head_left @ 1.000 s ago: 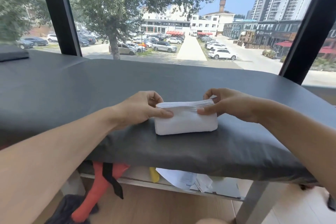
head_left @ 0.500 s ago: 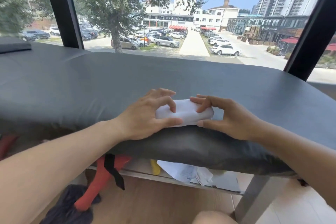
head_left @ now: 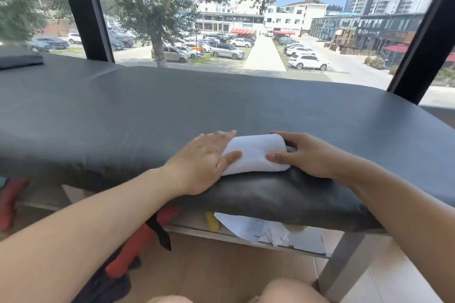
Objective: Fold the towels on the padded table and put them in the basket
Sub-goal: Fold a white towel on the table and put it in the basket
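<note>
A small white towel (head_left: 256, 154), folded into a compact block, lies near the front edge of the dark grey padded table (head_left: 172, 110). My left hand (head_left: 204, 162) rests flat on the towel's left end, fingers stretched over its top and thumb along its front. At the towel's right end, my right hand (head_left: 305, 155) wraps around it, thumb on the front face and fingers curled behind. No basket is in view.
A dark flat pad (head_left: 19, 60) lies at the table's far left. Under the table a shelf holds white papers (head_left: 266, 229) and a yellow object (head_left: 212, 221). Red items (head_left: 138, 241) and dark cloth lie on the wooden floor. A large window stands behind the table.
The towel stood on edge between my fingertips a second ago; now it lies flat. My left hand went from pinching it to pressing flat on it, and my right hand moved to its right end.
</note>
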Available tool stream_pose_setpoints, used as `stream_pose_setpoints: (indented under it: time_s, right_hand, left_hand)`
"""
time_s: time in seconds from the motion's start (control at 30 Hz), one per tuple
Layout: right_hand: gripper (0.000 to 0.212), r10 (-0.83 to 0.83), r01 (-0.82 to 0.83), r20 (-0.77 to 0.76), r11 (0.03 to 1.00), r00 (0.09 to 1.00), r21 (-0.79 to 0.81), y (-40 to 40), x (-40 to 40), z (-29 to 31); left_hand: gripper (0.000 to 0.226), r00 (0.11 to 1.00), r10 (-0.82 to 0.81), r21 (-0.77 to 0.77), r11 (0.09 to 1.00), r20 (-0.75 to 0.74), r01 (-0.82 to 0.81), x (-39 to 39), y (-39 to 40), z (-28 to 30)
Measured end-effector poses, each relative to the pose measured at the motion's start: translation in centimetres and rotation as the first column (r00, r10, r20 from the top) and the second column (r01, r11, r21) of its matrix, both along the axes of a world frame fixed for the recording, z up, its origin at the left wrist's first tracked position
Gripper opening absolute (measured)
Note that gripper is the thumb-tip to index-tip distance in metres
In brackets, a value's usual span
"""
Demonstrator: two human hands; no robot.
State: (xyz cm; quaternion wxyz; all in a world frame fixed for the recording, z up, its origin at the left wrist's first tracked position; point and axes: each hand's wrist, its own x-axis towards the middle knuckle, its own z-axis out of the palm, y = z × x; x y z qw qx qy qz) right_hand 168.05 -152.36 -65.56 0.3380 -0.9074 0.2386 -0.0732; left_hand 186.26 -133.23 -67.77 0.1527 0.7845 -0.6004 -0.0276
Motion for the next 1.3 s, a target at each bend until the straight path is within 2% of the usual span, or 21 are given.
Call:
stream_pose_setpoints:
  time_s: [0.03, 0.07, 0.13, 0.17, 0.3, 0.43, 0.5, 0.57, 0.63, 0.77, 0.87, 0.97, 1.07, 1.17, 1.23, 1.3]
  right_hand:
    - [0.025, -0.005, 0.005, -0.022, 1.000, 1.000, -0.031, 0.3, 0.0, 0.0]
    - [0.034, -0.004, 0.001, -0.045, 0.998, 0.999, -0.065, 0.4, 0.2, -0.1]
    - [0.066, -0.005, -0.004, -0.088, 0.995, 0.996, -0.103, 0.3, 0.3, -0.1]
    - [0.070, -0.019, 0.009, -0.097, 0.995, 0.995, -0.103, 0.2, 0.4, -0.1]
    - [0.044, -0.071, 0.068, -0.031, 0.995, 0.997, -0.069, 0.9, 0.3, 0.0]
    - [0.040, -0.118, 0.124, 0.077, 0.988, 0.990, -0.086, 2.0, 0.3, -0.3]
    - [0.037, -0.062, 0.066, 0.147, 0.998, 0.987, -0.021, 2.8, 0.2, 0.9]
    - [0.038, 0.031, -0.041, 0.227, 0.998, 0.973, 0.043, 3.9, 0.9, 3.1]
    - [0.043, 0.160, -0.189, 0.281, 0.979, 0.946, 0.080, 5.5, 2.4, 5.4]
    - [0.052, 0.421, -0.433, 0.252, 0.901, 0.872, -0.006, 11.0, 7.4, 7.8]
    - [0.060, 0.532, -0.549, 0.282, 0.836, 0.798, -0.025, 16.8, 11.7, 8.1]
    - [0.063, 0.601, -0.628, 0.318, 0.778, 0.733, -0.024, 23.1, 16.5, 6.2]
    - [0.065, 0.621, -0.664, 0.319, 0.746, 0.716, 0.040, 29.3, 21.4, 3.0]
    - [0.069, 0.687, -0.720, 0.217, 0.666, 0.694, 0.196, 35.2, 25.9, -1.0]
    - [0.068, 0.793, -0.770, 0.075, 0.559, 0.605, 0.307, 38.5, 28.4, -3.9]
    - [0.061, 0.875, -0.796, -0.115, 0.476, 0.470, 0.373, 41.2, 30.6, -7.1]
  left_hand:
    - [0.070, 0.999, 0.017, 0.016, 1.000, 0.032, -0.018, -0.2, 0.0, -0.4]
    - [0.071, 0.998, 0.029, 0.038, 0.999, 0.054, -0.031, -0.4, 0.0, -0.6]
    - [0.073, 0.997, 0.041, 0.063, 0.997, 0.063, -0.045, -0.5, 0.0, -0.7]
    - [0.074, 0.997, 0.044, 0.059, 0.997, 0.059, -0.047, -0.4, 0.0, -0.7]
    - [0.071, 0.999, 0.045, -0.016, 0.999, 0.020, -0.045, -0.8, 0.2, -0.5]
    - [0.065, 0.998, 0.054, -0.159, 0.985, -0.043, -0.060, -1.8, 1.2, -0.7]
    - [0.061, 0.995, 0.068, -0.225, 0.971, -0.076, -0.084, -2.3, 2.3, 0.0]
    - [0.058, 0.977, 0.099, -0.246, 0.958, -0.187, -0.144, -2.6, 3.9, 1.3]
    - [0.057, 0.927, 0.141, -0.204, 0.953, -0.348, -0.222, -2.4, 6.1, 2.8]
    - [0.054, 0.821, 0.187, -0.147, 0.939, -0.539, -0.311, -0.5, 12.1, 4.4]
    - [0.044, 0.756, 0.212, -0.173, 0.902, -0.619, -0.395, 1.2, 17.9, 4.0]
    - [0.039, 0.647, 0.220, -0.199, 0.837, -0.730, -0.510, 3.4, 24.1, 2.0]
    - [0.033, 0.523, 0.268, -0.188, 0.725, -0.809, -0.662, 5.7, 30.0, -1.1]
    - [0.033, 0.367, 0.304, -0.148, 0.558, -0.879, -0.817, 7.7, 35.5, -4.7]
    - [0.043, 0.272, 0.290, -0.116, 0.460, -0.917, -0.880, 9.2, 38.8, -7.2]
    - [0.042, 0.162, 0.255, -0.055, 0.381, -0.953, -0.923, 10.6, 41.7, -9.8]
